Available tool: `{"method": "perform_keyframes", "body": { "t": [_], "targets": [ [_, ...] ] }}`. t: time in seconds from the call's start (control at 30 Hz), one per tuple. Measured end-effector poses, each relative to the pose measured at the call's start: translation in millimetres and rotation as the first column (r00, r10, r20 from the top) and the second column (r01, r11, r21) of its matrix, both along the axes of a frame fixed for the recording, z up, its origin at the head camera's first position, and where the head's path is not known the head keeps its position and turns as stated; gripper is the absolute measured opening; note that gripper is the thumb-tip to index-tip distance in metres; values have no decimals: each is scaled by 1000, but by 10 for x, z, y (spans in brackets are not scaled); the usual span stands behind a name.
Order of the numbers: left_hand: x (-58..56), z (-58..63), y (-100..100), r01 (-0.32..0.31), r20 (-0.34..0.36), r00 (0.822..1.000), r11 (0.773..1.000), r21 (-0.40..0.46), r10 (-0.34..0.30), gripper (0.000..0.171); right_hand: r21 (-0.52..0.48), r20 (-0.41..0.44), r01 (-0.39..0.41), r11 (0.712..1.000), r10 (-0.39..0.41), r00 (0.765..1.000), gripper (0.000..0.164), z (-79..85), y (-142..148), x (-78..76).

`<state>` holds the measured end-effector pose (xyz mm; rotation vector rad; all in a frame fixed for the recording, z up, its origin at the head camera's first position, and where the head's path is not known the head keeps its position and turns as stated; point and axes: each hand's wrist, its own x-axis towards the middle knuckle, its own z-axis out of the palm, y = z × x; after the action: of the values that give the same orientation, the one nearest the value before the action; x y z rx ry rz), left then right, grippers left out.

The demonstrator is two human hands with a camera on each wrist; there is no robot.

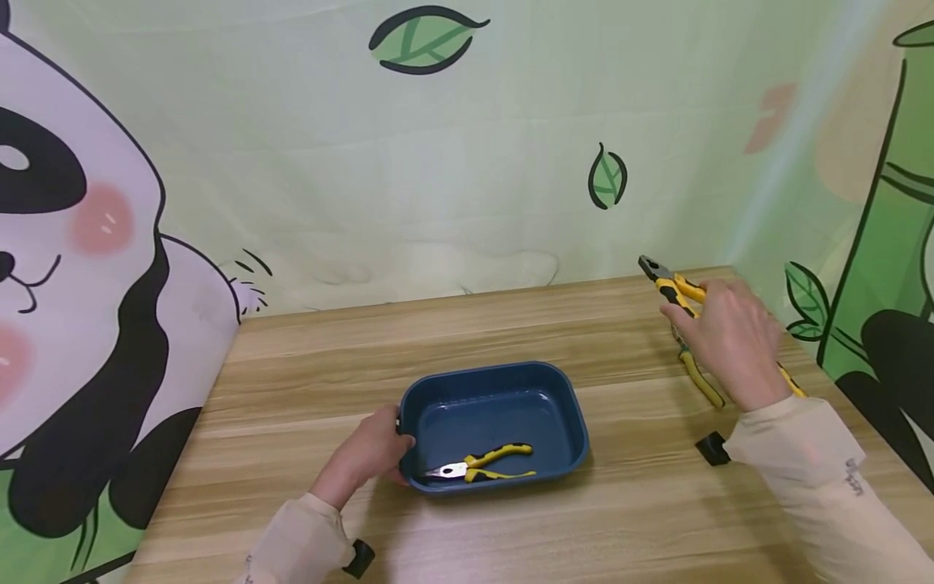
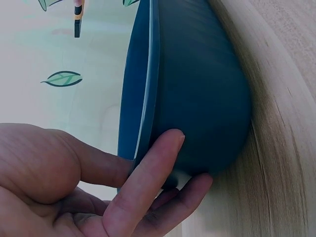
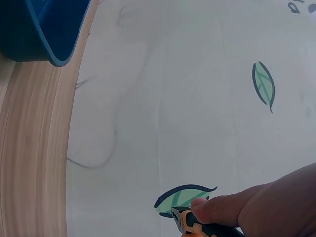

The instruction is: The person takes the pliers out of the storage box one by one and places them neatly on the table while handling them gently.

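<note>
A blue plastic bin (image 1: pixel 503 381) stands on the table, and my left hand (image 1: pixel 370 448) grips its left end. In the left wrist view the thumb is at the rim and the fingers (image 2: pixel 148 182) press the outer wall. Inside the bin lie needle-nose pliers (image 1: pixel 477 466) with yellow-and-black handles. My right hand (image 1: pixel 733 341) holds combination pliers (image 1: pixel 667 284) above the table's right side, jaws pointing up and left. Below that hand, another pair of pliers (image 1: pixel 702 380) with dull yellow handles rests on the table, its head partly hidden.
A yellow-and-black handle (image 1: pixel 791 380) shows beside the right wrist, mostly hidden by the arm. The wooden table (image 1: pixel 306 365) ends at a printed cloth backdrop (image 1: pixel 328 162) behind. Black pieces (image 1: pixel 713 448) stick out by both cuffs.
</note>
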<state>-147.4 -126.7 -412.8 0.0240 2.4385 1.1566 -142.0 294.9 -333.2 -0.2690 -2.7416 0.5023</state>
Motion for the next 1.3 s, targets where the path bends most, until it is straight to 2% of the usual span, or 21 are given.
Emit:
{"method": "perform_keyframes", "body": {
  "t": [0.37,0.6,0.87,1.13,1.3],
  "targets": [
    [17,17,2,-5,-2,1000,1000,1,5,37,-34,77,11,999,-8,997,52,-96,-27,-38],
    [26,31,2,-7,0,1000,1000,0,7,38,-43,73,26,999,-23,997,60,-193,-34,-61],
    [25,29,-5,-2,-8,1000,1000,1,3,37,-45,107,45,998,-40,993,49,-286,-52,-72],
    [20,30,1,-6,1,1000,1000,2,6,39,-78,168,63,995,-49,985,50,-391,-40,-115],
    [23,33,-2,-10,0,1000,1000,7,10,40,-88,178,70,994,-53,983,50,-451,-38,-140]
  ]
}}
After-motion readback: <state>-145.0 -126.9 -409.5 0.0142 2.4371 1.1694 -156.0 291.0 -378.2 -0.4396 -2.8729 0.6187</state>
